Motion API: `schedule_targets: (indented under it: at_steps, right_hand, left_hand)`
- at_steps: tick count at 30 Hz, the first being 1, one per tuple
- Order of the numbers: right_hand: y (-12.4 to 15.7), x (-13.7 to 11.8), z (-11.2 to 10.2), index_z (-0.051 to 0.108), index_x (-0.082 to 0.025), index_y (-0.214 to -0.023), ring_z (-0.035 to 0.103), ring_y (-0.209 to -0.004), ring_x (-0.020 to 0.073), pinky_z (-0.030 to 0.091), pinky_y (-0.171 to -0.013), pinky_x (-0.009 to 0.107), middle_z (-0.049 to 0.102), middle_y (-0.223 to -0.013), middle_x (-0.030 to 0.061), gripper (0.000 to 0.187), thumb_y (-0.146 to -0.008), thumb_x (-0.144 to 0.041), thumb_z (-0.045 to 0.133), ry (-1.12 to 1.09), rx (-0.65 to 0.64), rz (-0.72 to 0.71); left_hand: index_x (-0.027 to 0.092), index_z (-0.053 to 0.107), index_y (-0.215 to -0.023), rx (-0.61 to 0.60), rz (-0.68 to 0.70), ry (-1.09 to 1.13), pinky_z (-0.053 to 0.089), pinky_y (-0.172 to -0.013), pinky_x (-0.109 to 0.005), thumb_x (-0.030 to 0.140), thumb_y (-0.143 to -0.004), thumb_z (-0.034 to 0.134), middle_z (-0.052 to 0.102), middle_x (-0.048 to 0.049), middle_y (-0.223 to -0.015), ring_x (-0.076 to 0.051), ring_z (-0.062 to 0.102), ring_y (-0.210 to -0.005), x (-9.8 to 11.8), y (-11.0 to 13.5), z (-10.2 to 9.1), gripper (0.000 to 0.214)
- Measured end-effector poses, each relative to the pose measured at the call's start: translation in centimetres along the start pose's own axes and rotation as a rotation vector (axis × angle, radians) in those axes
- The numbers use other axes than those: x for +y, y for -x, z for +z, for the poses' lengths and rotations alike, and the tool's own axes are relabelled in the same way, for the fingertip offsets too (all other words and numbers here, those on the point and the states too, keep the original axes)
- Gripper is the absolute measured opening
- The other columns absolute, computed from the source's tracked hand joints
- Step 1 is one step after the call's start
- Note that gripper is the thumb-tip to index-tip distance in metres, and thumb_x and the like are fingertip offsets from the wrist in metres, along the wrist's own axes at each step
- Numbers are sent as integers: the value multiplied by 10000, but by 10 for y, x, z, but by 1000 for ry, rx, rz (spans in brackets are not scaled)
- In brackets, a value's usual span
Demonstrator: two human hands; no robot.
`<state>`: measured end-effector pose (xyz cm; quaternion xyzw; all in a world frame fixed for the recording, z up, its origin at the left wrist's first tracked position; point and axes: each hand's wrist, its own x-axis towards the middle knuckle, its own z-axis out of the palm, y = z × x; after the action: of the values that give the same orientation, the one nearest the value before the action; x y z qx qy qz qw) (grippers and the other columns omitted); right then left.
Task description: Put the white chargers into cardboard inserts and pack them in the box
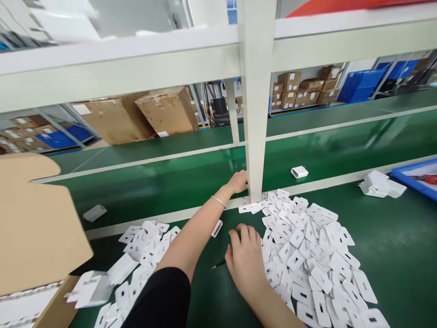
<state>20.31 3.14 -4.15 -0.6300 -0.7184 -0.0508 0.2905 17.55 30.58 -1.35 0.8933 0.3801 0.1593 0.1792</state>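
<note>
My left hand (pixel 238 181) reaches over the green conveyor belt, up against the pale upright post. The post hides its fingertips, so what they hold is out of sight. My right hand (pixel 246 259) is low over the green bench, its fingers curled, at the left edge of a large pile of flat white slotted plates (pixel 303 246). A thin black pointed tool (pixel 219 264) sticks out from under the right thumb; the hand covers the rest of it. Beside my left forearm lies a small white piece with dark openings (pixel 216 228).
A white hollow housing (pixel 299 171) and another white piece (pixel 94 212) sit on the belt. More white plates (pixel 146 241) and folded white pieces (pixel 94 288) are at left, near an open cardboard box (pixel 41 228). A blue-edged tray (pixel 418 175) stands at right. An overhead shelf beam (pixel 136 66) crosses in front.
</note>
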Motion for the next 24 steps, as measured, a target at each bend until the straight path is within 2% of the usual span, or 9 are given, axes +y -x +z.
schedule_targets:
  at_steps: [2, 5, 8, 11, 15, 18, 20, 22, 24]
  right_hand:
    - [-1, 1, -1, 692, -132, -1063, 568, -1090, 360, 519, -926, 525, 642, -1179, 177, 226, -855, -64, 638, 89, -53, 11]
    - [-6, 1, -10, 723, -134, -1027, 586, -1075, 353, 519, -928, 505, 669, -1147, 170, 214, -884, -29, 602, 171, -170, -15]
    - [-14, 2, -29, 725, -134, -1041, 612, -1028, 335, 516, -868, 462, 674, -1102, 168, 301, -891, 42, 532, 231, -301, 41]
    - [-22, 8, -50, 706, -92, -1111, 631, -1071, 365, 501, -882, 461, 662, -1120, 206, 295, -874, 32, 581, 279, -468, 157]
    - [-27, 19, -66, 662, -73, -1203, 662, -1078, 354, 493, -826, 404, 655, -1146, 212, 254, -958, -77, 598, 259, -631, 232]
    - [-29, 20, -67, 648, -95, -1217, 673, -1047, 311, 470, -725, 341, 646, -1155, 181, 251, -985, -69, 556, 231, -673, 233]
    - [-30, 20, -64, 647, -116, -1220, 677, -1032, 279, 457, -685, 316, 646, -1146, 159, 280, -992, -35, 506, 208, -674, 234]
    - [-30, 21, -62, 646, -132, -1231, 669, -1080, 276, 467, -698, 309, 646, -1161, 152, 283, -1005, -48, 498, 206, -635, 219]
    - [-31, 24, -61, 649, -138, -1229, 647, -1151, 304, 493, -750, 327, 639, -1190, 158, 233, -1027, -126, 532, 242, -570, 201]
  left_hand:
    - [195, 752, -1161, 87, -90, 44, 462, -1088, -496, 162, -741, 784, 758, -137, -1212, -396, 616, -1226, -10, 16, -13, 423]
    - [160, 712, -1226, 275, -276, 107, 471, -1057, -493, 220, -735, 776, 765, -160, -1163, -390, 629, -1177, -27, 62, -42, 498]
    - [127, 641, -1296, 407, -432, 188, 536, -824, -405, 362, -853, 652, 780, -160, -1060, -287, 683, -888, -30, 126, -68, 502]
    - [131, 611, -1268, 445, -489, 395, 437, -565, -286, 449, -919, 526, 793, -140, -998, -145, 539, -565, -9, 201, -79, 480]
    - [174, 606, -1182, 480, -511, 1147, 308, -484, -217, 426, -832, 716, 784, -135, -1126, -36, 360, -469, 34, 287, -61, 445]
    - [189, 582, -1213, 453, -491, 1427, 440, -543, -247, 448, -797, 803, 763, -161, -1181, -81, 521, -558, 57, 322, -34, 538]
    - [219, 576, -1236, 469, -421, 1385, 483, -570, -270, 450, -844, 796, 738, -149, -1224, -97, 555, -591, 64, 330, -17, 506]
    - [252, 610, -1236, 509, -304, 1143, 519, -628, -284, 398, -919, 751, 688, -122, -1298, -115, 602, -678, 68, 331, -7, 377]
    - [277, 666, -1240, 534, -173, 862, 563, -801, -330, 320, -963, 707, 627, -107, -1353, -188, 674, -951, 68, 331, -4, 283]
